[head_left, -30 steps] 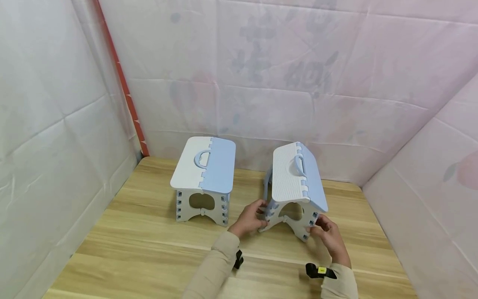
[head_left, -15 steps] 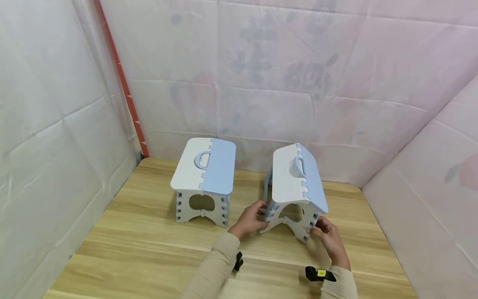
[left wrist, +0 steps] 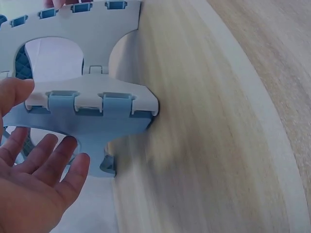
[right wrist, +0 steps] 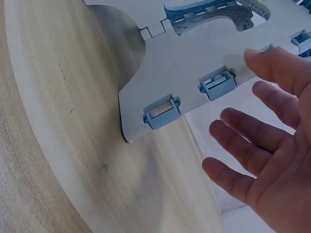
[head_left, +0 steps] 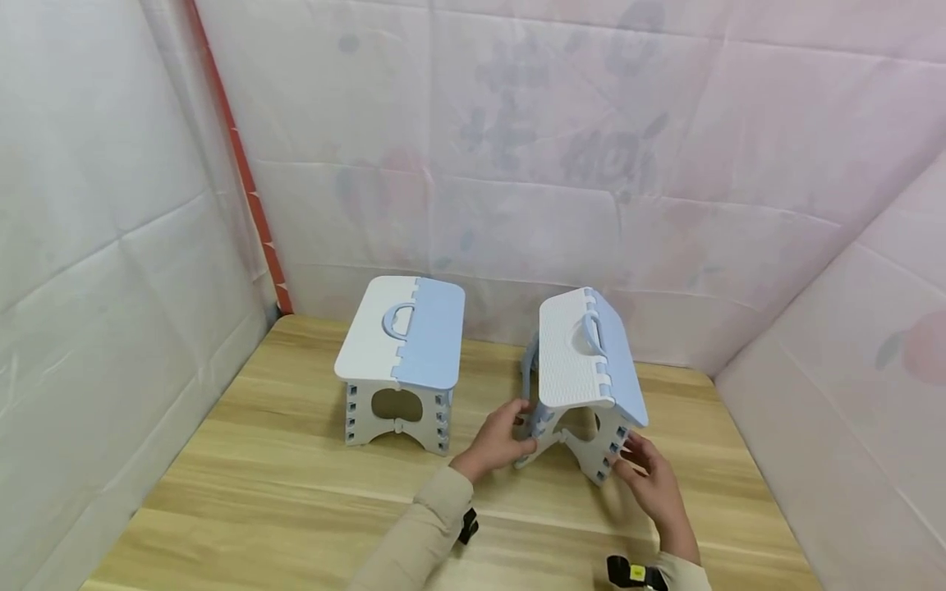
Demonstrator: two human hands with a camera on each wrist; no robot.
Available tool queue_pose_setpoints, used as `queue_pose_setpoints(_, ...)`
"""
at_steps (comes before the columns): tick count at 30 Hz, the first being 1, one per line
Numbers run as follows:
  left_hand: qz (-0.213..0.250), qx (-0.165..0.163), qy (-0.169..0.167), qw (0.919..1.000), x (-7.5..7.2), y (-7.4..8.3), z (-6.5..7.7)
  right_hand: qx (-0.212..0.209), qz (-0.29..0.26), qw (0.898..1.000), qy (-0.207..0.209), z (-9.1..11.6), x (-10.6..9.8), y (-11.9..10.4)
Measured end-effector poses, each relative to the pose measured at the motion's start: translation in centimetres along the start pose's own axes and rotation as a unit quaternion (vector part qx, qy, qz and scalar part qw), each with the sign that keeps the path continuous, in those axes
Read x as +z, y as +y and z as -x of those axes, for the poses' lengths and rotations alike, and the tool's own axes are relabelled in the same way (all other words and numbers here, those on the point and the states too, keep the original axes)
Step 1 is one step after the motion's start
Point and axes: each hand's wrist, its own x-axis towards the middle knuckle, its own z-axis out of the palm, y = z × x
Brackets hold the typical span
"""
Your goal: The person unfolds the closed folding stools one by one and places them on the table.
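Observation:
A folding step stool [head_left: 563, 365] with a white and blue top stands on the right of the table. Its top is peaked along the middle hinge, and its front panel bends at its own hinge. At its left leg is my left hand [head_left: 493, 443], thumb at the panel edge and loosely spread fingers along the blue side panel [left wrist: 92, 124]. My right hand [head_left: 656, 486] is beside the right leg; its thumb meets the panel edge [right wrist: 194, 90] while the other fingers spread apart, holding nothing. A second folding step stool [head_left: 377, 332], flat-topped, stands unfolded to the left.
Both stools stand on a wood-grain table [head_left: 244, 492]. A pale printed sheet [head_left: 517, 222] hangs behind it, with more sheeting along both sides. A red strip [head_left: 254, 205] runs down the back left corner.
The right stool's legs have drawn slightly closer together. My right hand has loosened, its thumb slipping from the panel's front to its edge. The head view has tilted slightly.

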Motion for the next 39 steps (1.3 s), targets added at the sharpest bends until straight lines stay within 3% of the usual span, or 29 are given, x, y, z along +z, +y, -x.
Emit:
queue_pose_setpoints(7,-0.014,-0.003,0.028,0.9995,-0.6,0.5,0.2,-0.001,0.004,0.998,0.062,0.6,0.3,-0.7)
queue_pose_setpoints(13,-0.04,0.025,0.087,0.9951,-1.4,1.2,0.5,-0.008,-0.042,0.99,0.134,1.0,0.3,-1.3)
queue_pose_setpoints(18,-0.06,0.056,0.102,0.9915,-2.2,2.6,0.4,-0.015,-0.068,0.983,0.167,0.9,0.0,-2.0)
queue_pose_setpoints(25,-0.082,0.091,0.107,0.9867,-2.8,4.4,-0.1,-0.054,-0.087,0.979,0.178,0.6,-0.6,-3.1)
queue_pose_setpoints(32,-0.102,0.155,0.131,0.9739,-2.7,5.9,-0.7,-0.103,-0.073,0.977,0.173,-0.1,-1.2,-4.5)
queue_pose_setpoints(39,-0.11,0.164,0.132,0.9714,-2.5,6.8,-1.2,-0.156,-0.055,0.975,0.149,-0.9,-1.5,-6.1)
